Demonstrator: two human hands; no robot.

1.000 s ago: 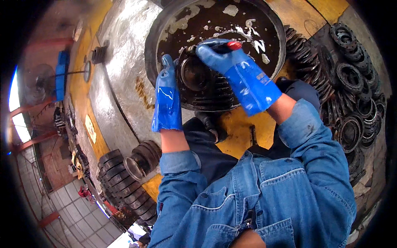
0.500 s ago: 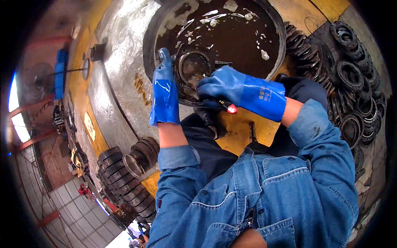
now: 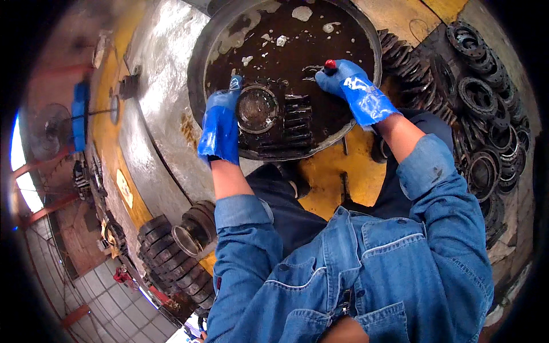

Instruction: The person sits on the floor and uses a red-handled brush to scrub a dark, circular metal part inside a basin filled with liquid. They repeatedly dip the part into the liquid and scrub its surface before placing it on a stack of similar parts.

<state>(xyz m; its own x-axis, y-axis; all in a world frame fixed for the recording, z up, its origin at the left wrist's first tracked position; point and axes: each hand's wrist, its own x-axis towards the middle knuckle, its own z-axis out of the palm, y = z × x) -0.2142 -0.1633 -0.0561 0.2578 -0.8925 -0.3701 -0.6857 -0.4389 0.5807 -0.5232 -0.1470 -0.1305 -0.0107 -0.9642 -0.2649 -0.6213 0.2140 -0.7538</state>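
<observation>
A round tub (image 3: 196,68) of dark liquid lies in front of me, with pale foam patches on its surface. In its near part sits a round-bored metal cylinder (image 3: 273,123), wet and dark, with ribbed fins on its right side. My left hand (image 3: 224,102), in a blue rubber glove, is closed on the cylinder's left edge, thumb pointing up. Over the right part of the tub, my gloved right hand (image 3: 342,77) grips a tool with a red-ended dark handle (image 3: 330,66). The tool's working head is hidden by the hand and liquid.
Stacks of dark metal rings (image 3: 479,97) and plates (image 3: 409,68) lie on the right. Finned cylinders (image 3: 171,251) and a ring-mouthed part (image 3: 191,233) stand at lower left. A pale metal sheet (image 3: 157,86) covers the left floor. A fan (image 3: 56,117) stands farther left.
My right hand has moved up and right, away from the cylinder, with its red-ended tool turned over. My left hand has shifted slightly lower. The cylinder's finned side now shows.
</observation>
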